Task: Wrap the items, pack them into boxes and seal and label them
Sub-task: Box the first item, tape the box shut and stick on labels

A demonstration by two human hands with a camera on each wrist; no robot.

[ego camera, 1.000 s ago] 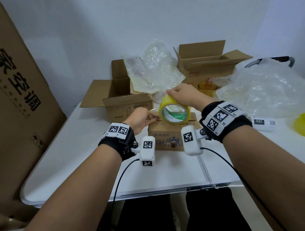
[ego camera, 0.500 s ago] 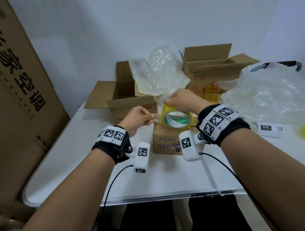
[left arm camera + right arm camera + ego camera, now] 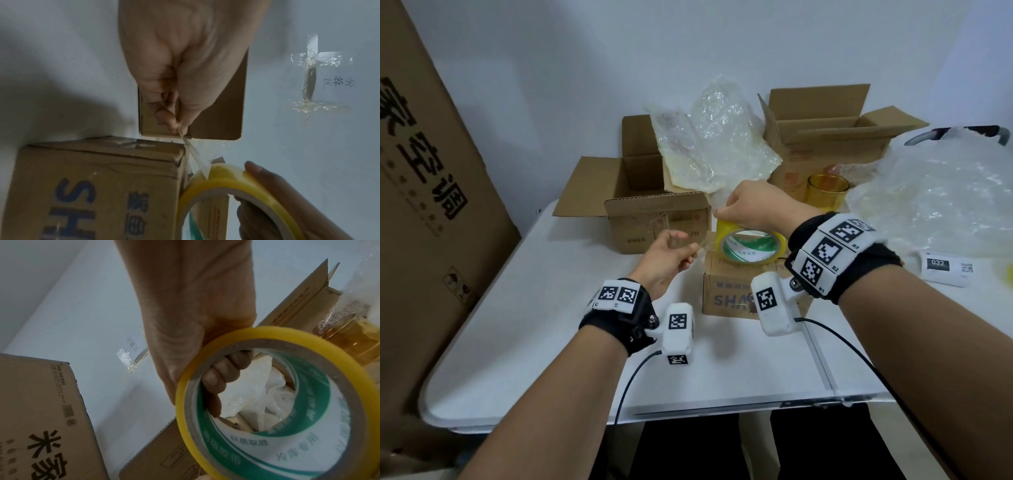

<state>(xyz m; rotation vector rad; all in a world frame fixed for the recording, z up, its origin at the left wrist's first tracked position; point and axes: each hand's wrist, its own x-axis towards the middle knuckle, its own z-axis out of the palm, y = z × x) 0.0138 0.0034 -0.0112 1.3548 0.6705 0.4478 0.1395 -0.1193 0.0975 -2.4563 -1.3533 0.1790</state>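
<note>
A small closed cardboard box (image 3: pixel 726 294) (image 3: pixel 98 183) with blue lettering stands in the middle of the white table (image 3: pixel 558 329). Above its top my right hand (image 3: pixel 750 207) (image 3: pixel 197 331) grips a yellow tape roll (image 3: pixel 751 245) (image 3: pixel 236 186) (image 3: pixel 277 402), with fingers hooked inside the core. My left hand (image 3: pixel 671 253) (image 3: pixel 179 81) pinches the clear free tape end (image 3: pixel 195 151), drawn out a short way to the left of the roll. The strip runs taut between the two hands.
Two open cardboard boxes (image 3: pixel 654 212) (image 3: pixel 825 137) stand behind, with bubble wrap (image 3: pixel 715 137) between them. An amber glass (image 3: pixel 825 192), a heap of clear plastic (image 3: pixel 935 195) and a white label (image 3: pixel 945 267) lie on the right. A tall carton (image 3: pixel 424 205) leans at the left.
My left hand has pulled the tape end leftward away from the roll, opening a gap between the hands. The right hand keeps the roll over the small box.
</note>
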